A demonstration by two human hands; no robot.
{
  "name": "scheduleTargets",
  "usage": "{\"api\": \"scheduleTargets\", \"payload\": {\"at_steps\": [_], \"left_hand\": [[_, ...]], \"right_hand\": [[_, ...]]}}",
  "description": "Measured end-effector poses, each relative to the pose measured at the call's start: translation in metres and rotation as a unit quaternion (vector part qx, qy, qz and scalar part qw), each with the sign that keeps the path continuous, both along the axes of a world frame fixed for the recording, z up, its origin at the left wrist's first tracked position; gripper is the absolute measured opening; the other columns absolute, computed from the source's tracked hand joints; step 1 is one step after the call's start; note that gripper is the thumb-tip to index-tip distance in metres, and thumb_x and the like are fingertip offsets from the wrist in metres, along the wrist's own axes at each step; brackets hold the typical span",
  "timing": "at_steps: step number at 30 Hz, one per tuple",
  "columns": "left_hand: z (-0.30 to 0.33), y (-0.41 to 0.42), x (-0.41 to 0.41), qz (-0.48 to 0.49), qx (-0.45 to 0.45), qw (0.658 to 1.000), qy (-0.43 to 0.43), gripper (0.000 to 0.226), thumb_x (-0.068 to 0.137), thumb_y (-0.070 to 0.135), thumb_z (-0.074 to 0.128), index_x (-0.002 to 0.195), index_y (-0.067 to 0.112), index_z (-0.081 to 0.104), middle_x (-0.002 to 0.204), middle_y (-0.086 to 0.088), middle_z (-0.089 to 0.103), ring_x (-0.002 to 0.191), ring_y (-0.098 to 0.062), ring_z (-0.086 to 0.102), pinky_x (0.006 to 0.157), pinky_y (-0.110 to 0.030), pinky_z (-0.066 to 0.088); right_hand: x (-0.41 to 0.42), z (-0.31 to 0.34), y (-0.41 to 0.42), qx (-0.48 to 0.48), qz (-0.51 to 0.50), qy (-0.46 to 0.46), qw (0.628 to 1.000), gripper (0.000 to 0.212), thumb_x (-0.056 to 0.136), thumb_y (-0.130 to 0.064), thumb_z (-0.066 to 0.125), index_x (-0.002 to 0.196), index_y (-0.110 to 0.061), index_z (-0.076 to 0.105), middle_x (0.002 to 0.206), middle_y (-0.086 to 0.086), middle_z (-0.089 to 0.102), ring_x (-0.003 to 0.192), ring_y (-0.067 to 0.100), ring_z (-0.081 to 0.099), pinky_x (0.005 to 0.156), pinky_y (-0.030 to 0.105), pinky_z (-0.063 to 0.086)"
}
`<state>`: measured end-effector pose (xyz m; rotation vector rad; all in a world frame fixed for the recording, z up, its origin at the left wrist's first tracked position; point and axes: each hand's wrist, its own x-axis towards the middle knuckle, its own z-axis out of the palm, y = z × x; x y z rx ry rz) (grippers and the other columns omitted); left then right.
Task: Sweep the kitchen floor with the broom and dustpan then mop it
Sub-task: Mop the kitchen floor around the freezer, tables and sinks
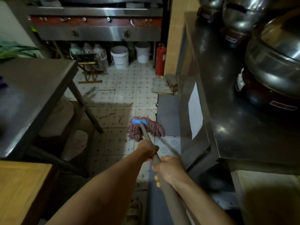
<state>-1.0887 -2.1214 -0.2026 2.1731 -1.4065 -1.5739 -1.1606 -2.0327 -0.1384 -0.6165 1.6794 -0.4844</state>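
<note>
Our right hand [168,168] and left hand [148,150] clasp the mop handle [155,157] firmly, staggered for leverage, pressing the mop head [146,127] onto the floor [116,95].

Both hands, left [148,150] ahead of right [168,169], fists closed, arms outstretched.

White buckets [119,57], red cylinder [160,59] beneath stove [97,21].

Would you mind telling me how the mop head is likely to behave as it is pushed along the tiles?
The mop head is a bundle of reddish yarn strands, so it probably flops and spreads. Its blue clamp looks rigid, likely keeping the top flat.
</note>
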Motion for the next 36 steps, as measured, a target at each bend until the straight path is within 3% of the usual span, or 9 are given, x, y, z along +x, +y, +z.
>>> {"api": "scheduleTargets", "payload": {"at_steps": [4,8,13,17,23,26,29,33,36], "left_hand": [[0.018,-0.010,0.014,0.036,-0.010,0.999,0.015,0.036,0.088,0.011,0.059,0.119,-0.004,0.048,0.090,-0.013,0.052,0.075,-0.025,0.061,0.049,-0.028,0.051],[0.030,-0.023,0.032,0.063,-0.024,0.998,0.004,0.039,0.089,0.013,0.060,0.122,-0.004,0.046,0.095,-0.015,0.051,0.082,-0.029,0.062,0.037,-0.024,0.047],[0.017,-0.049,0.059,0.082,-0.040,0.995,-0.036,0.037,0.087,0.019,0.062,0.114,-0.004,0.054,0.110,-0.021,0.062,0.097,-0.032,0.065,0.073,-0.036,0.056],[-0.007,-0.062,0.075,0.086,-0.023,0.995,-0.037,0.024,0.087,0.020,0.061,0.100,0.001,0.056,0.095,-0.017,0.062,0.089,-0.031,0.067,0.060,-0.030,0.052],[-0.064,-0.060,0.089,0.097,0.027,0.995,-0.018,0.030,0.089,0.022,0.060,0.106,-0.003,0.057,0.102,-0.020,0.065,0.094,-0.032,0.067,0.050,-0.026,0.049],[-0.092,-0.052,0.090,0.075,0.065,0.995,-0.015,0.031,0.092,0.021,0.056,0.109,-0.004,0.057,0.101,-0.018,0.064,0.099,-0.032,0.066,0.064,-0.032,0.054],[-0.110,-0.055,0.091,0.056,0.081,0.995,-0.021,0.033,0.092,0.021,0.055,0.113,-0.004,0.057,0.112,-0.021,0.064,0.103,-0.032,0.064,0.082,-0.035,0.054],[-0.121,-0.067,0.089,0.051,0.077,0.996,-0.017,0.032,0.094,0.021,0.054,0.113,-0.005,0.057,0.112,-0.022,0.064,0.101,-0.033,0.065,0.077,-0.033,0.054],[-0.123,-0.078,0.090,0.065,0.070,0.995,-0.007,0.032,0.095,0.018,0.052,0.112,-0.008,0.057,0.101,-0.018,0.064,0.100,-0.033,0.065,0.074,-0.032,0.054]], "right_hand": [[0.012,0.011,-0.012,-0.024,0.015,0.003,1.000,0.006,0.083,-0.005,0.062,0.079,-0.010,0.061,0.061,0.009,0.056,0.046,0.019,0.052,0.047,0.025,0.045],[0.026,0.020,-0.024,-0.040,0.034,-0.005,0.999,0.005,0.083,-0.003,0.061,0.084,-0.008,0.064,0.060,0.008,0.055,0.045,0.018,0.052,0.043,0.024,0.044],[0.045,0.017,-0.046,-0.060,0.067,0.002,0.996,0.017,0.085,-0.003,0.060,0.076,-0.017,0.057,0.063,0.007,0.056,0.046,0.016,0.053,0.038,0.020,0.044],[0.062,-0.005,-0.062,-0.054,0.088,0.023,0.994,0.012,0.084,-0.009,0.063,0.080,-0.020,0.059,0.070,0.007,0.061,0.052,0.018,0.057,0.048,0.028,0.054],[0.077,-0.047,-0.067,-0.005,0.101,0.042,0.994,0.005,0.083,-0.015,0.061,0.081,-0.020,0.063,0.063,0.004,0.060,0.049,0.016,0.057,0.049,0.031,0.055],[0.083,-0.068,-0.066,0.035,0.100,0.047,0.993,0.009,0.080,-0.016,0.061,0.084,-0.020,0.067,0.060,0.001,0.060,0.053,0.017,0.060,0.059,0.035,0.059],[0.084,-0.086,-0.069,0.045,0.084,0.042,0.995,0.016,0.084,-0.012,0.060,0.086,-0.024,0.070,0.056,-0.002,0.058,0.047,0.013,0.057,0.056,0.030,0.055],[0.082,-0.099,-0.079,0.052,0.070,0.037,0.996,0.021,0.086,-0.012,0.060,0.073,-0.028,0.064,0.058,-0.001,0.058,0.052,0.015,0.058,0.055,0.029,0.053],[0.083,-0.105,-0.088,0.050,0.051,0.018,0.997,0.013,0.086,-0.011,0.058,0.082,-0.022,0.062,0.065,0.005,0.058,0.049,0.017,0.056,0.044,0.024,0.047]]}}
